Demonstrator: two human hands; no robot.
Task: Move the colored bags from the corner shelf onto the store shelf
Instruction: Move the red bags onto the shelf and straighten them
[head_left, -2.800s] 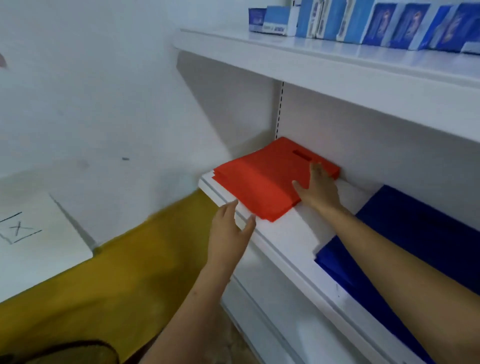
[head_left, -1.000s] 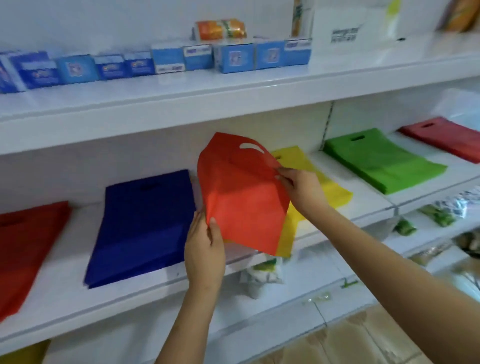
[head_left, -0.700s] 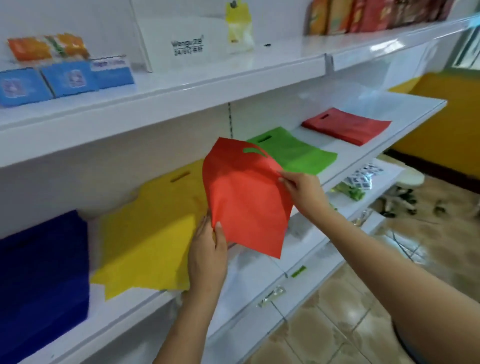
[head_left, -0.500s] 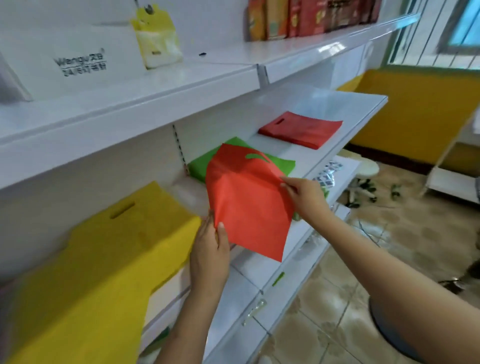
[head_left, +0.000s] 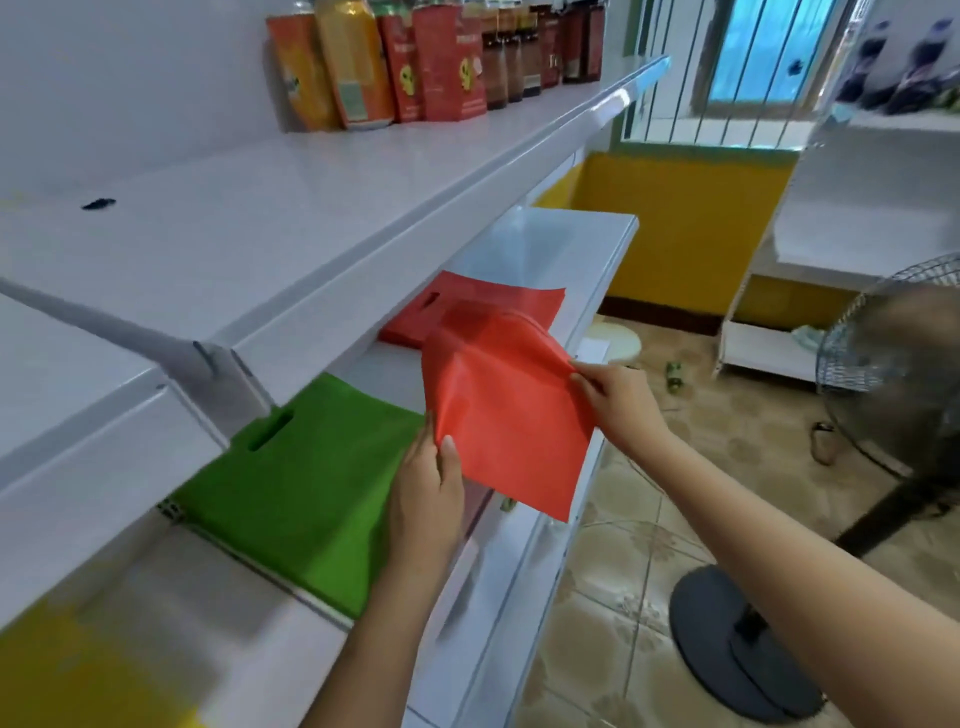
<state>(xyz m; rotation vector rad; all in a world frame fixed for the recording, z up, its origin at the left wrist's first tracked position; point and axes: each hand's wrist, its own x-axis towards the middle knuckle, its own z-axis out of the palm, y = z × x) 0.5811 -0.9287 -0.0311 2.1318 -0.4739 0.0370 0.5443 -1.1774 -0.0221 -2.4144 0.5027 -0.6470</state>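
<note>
While the red bag (head_left: 506, 410) is pinched by the left hand (head_left: 428, 483) and right hand (head_left: 621, 397) above the store shelf (head_left: 524, 571), short of the red stack (head_left: 483, 306) beyond, the limp sheet could be crumpled or slide off if released early.

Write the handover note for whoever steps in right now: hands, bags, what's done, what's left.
Left hand: pinches the lower left edge of the red bag.
Right hand: pinches the same bag's right edge. The bag hangs in the air in front of the store shelf, not yet set down.
Already on that shelf: a red stack at the far end, a green stack nearer, and a yellow patch at the near edge, blurred.
Done: those stacks lie flat on the shelf.
Left: probably lay the held red bag on the red stack. The corner shelf is out of view, so I cannot tell how many bags remain there.
</note>
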